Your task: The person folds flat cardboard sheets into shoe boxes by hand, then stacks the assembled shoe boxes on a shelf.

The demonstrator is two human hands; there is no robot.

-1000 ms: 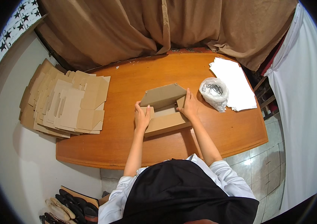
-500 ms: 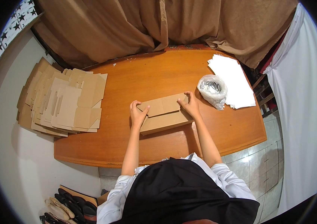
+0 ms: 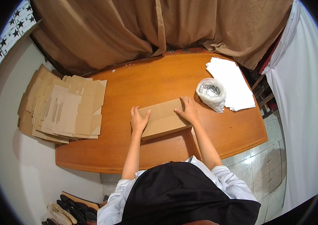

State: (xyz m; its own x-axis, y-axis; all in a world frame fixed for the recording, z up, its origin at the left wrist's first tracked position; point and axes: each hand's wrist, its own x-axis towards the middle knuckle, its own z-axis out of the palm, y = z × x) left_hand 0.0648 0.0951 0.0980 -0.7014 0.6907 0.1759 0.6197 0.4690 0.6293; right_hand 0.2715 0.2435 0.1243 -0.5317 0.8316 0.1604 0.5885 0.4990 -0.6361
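A brown cardboard box [image 3: 163, 119] lies in front of me on the wooden table [image 3: 140, 77], slightly slanted, its top panel lying flat across it. My left hand [image 3: 139, 121] grips the box's left end, thumb on the top and fingers around the side. At the right end, my right hand [image 3: 189, 112] holds it the same way, the thumb pressing on the top panel. The fingertips are partly hidden behind the box ends. Right of the box stands a clear plastic bag [image 3: 217, 104] with small silvery pieces in it.
Flattened cardboard boxes [image 3: 65, 112] are piled at the table's left. White paper sheets [image 3: 237, 84] lie at the far right, behind the bag. A brown curtain [image 3: 129, 26] hangs along the back edge, a white cloth [image 3: 305, 93] on the right. Shoes [image 3: 74, 208] sit at lower left.
The box's top flap, with a dark gap along its edge before, now lies down flush. My right thumb has moved a little inward over the top. The whole view has shifted slightly.
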